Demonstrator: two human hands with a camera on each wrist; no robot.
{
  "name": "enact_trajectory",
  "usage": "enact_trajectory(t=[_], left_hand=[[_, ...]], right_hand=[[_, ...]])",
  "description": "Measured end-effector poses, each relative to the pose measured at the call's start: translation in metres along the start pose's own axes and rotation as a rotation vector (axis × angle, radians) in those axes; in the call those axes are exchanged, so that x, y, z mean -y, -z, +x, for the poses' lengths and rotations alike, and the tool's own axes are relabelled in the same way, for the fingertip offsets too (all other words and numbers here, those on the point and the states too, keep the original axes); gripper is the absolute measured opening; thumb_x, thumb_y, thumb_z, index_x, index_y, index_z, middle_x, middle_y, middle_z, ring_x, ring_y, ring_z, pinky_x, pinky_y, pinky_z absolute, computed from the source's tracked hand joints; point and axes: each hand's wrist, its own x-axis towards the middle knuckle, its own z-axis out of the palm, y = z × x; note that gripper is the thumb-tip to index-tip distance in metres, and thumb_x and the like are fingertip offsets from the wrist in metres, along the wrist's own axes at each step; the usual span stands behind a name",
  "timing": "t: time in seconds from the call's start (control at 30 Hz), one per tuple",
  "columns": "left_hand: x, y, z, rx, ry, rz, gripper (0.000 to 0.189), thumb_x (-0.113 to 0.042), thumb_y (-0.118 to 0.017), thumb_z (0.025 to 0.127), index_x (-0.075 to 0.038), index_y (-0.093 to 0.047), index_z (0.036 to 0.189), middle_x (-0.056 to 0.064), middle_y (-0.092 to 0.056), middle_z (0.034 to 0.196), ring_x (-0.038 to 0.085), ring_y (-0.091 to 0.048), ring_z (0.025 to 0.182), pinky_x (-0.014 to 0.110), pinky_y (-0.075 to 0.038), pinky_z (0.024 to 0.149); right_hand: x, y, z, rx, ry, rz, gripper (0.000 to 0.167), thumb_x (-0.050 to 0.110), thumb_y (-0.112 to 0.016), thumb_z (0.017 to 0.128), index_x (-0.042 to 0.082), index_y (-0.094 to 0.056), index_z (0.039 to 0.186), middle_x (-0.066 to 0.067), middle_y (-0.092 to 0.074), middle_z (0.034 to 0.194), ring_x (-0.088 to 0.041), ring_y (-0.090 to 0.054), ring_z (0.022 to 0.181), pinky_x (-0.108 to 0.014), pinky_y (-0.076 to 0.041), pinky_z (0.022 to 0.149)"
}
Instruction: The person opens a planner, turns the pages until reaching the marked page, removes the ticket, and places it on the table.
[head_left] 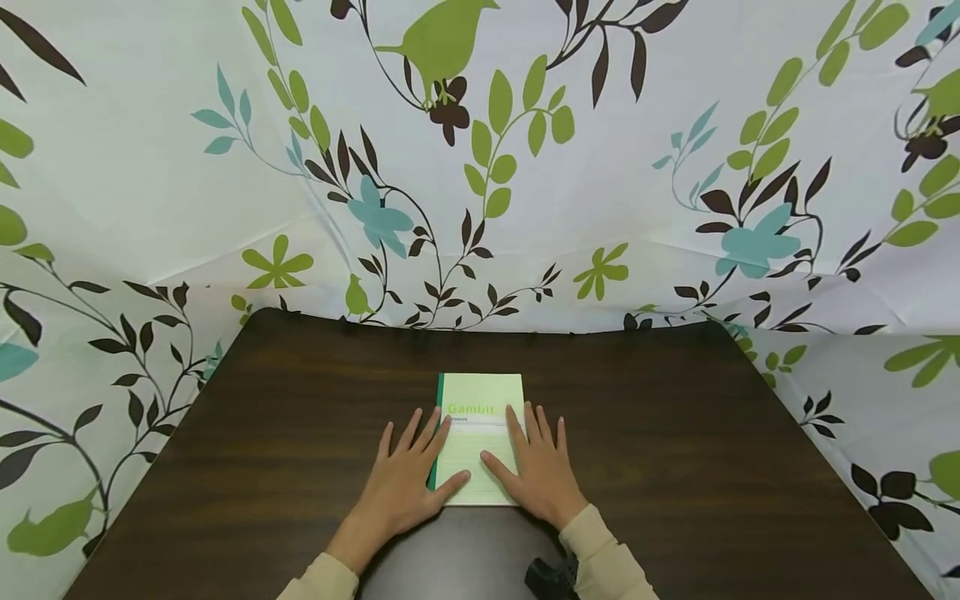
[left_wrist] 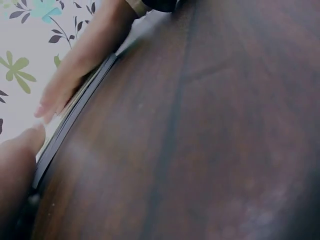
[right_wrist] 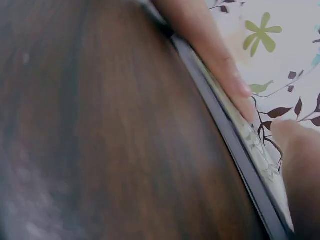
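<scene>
A pale green book (head_left: pixel 480 392) with "Gambit" on its cover and a darker green spine lies flat on the dark table. My left hand (head_left: pixel 405 483) lies over its left side, fingers straight and spread, thumb on the cover near the bottom. Over the right side rests my right hand (head_left: pixel 543 475), its fingers extended and thumb reaching inward across the cover. In the left wrist view the book's edge (left_wrist: pixel 75 107) shows as a thin pale layer above a grey strip. The right wrist view shows the book (right_wrist: pixel 255 145) edge-on, with fingers along its top.
The dark wood-grain table (head_left: pixel 300 417) extends on both sides of the book. A white cloth (head_left: pixel 637 167) printed with leaves, birds and flowers hangs behind and beside it. A black device (head_left: pixel 551 577) sits at the right wrist. The table's near edge curves inward between the forearms.
</scene>
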Motion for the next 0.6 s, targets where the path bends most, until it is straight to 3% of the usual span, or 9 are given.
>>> enact_trajectory(t=[0.33,0.6], left_hand=[[0.002,-0.008,-0.004,-0.037,-0.072,0.003,0.083,-0.064,-0.05,0.101,-0.009,-0.035,0.162,0.008,-0.033,0.167,0.03,-0.029,0.155,0.059,-0.016,0.124],[0.005,-0.006,0.006,-0.07,-0.085,0.023,0.084,-0.065,-0.05,0.101,-0.009,-0.035,0.161,0.007,-0.034,0.166,0.028,-0.029,0.155,0.058,-0.016,0.125]], right_hand=[[-0.008,-0.01,-0.007,-0.116,-0.03,0.092,0.086,0.053,-0.052,0.105,-0.012,-0.029,0.156,-0.03,-0.03,0.163,-0.042,-0.023,0.155,-0.063,-0.006,0.124],[-0.009,-0.005,0.004,-0.161,-0.086,0.166,0.079,0.049,-0.052,0.106,-0.012,-0.038,0.153,-0.03,-0.03,0.163,-0.041,-0.022,0.155,-0.059,-0.009,0.125]])
